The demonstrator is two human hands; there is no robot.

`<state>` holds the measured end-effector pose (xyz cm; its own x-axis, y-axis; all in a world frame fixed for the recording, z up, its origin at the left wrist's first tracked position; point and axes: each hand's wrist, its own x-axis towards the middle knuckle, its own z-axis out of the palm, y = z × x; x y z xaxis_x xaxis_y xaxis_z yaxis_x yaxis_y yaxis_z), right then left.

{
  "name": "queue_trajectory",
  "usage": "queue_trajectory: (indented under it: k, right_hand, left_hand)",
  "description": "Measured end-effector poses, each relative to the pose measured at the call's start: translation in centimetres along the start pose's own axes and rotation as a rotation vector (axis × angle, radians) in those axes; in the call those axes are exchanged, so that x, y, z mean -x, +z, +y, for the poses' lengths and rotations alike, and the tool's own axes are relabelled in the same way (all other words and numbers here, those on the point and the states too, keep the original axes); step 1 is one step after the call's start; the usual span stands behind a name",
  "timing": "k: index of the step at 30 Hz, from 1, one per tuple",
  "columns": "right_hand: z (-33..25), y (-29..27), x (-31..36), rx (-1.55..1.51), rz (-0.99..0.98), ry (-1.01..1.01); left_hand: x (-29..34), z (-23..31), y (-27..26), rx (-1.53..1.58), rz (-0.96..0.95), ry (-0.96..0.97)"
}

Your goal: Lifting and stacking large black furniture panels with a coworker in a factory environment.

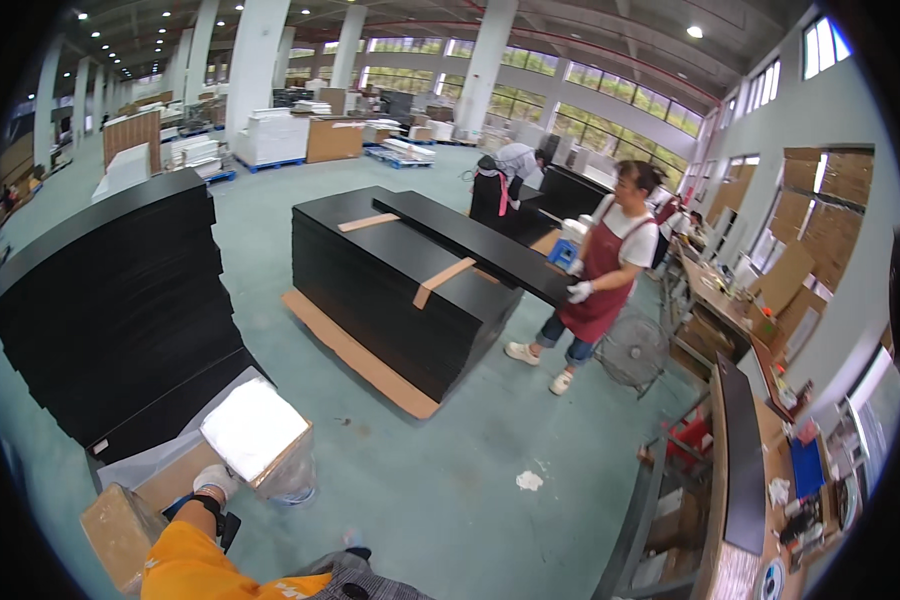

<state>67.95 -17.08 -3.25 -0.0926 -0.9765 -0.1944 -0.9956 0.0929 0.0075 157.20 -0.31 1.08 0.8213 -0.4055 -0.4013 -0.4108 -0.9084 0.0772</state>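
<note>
My left hand (216, 483), in a white glove, reaches from an orange sleeve at the lower left. It is next to a block-shaped bundle with a white top (255, 428) and tan sides, which stands on a clear, bucket-like base. The fingers are too small and partly hidden, so whether they grip anything does not show. A dark band circles the wrist. Close to the forearm sits a tape-wrapped brown carton (122, 535). Beyond the hand rises a tall stack of black panels (120, 290). My right hand is out of sight.
Ahead, a person in a red apron holds the end of a long black panel (470, 240) over another panel stack (390, 300) with cardboard strips. A second person bends behind. A floor fan (634, 348) and a cluttered workbench (775, 475) stand at the right.
</note>
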Motion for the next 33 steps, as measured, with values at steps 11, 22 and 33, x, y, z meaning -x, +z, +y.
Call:
queue_trajectory:
  k: [11,22,33]
  right_hand:
    - [-22.5,1.5,-17.3,-0.318,-0.296,0.085]
    - [-38.7,-2.5,-34.4,-0.798,-0.472,0.334]
    - [-69.4,-11.9,-63.1,-0.488,-0.399,-0.325]
  left_hand:
    - [-14.6,4.8,-3.6,0.329,0.232,-0.198]
    - [-24.6,9.4,-7.9,0.345,0.260,-0.268]
    - [-33.6,15.4,-9.0,0.440,0.306,-0.586]
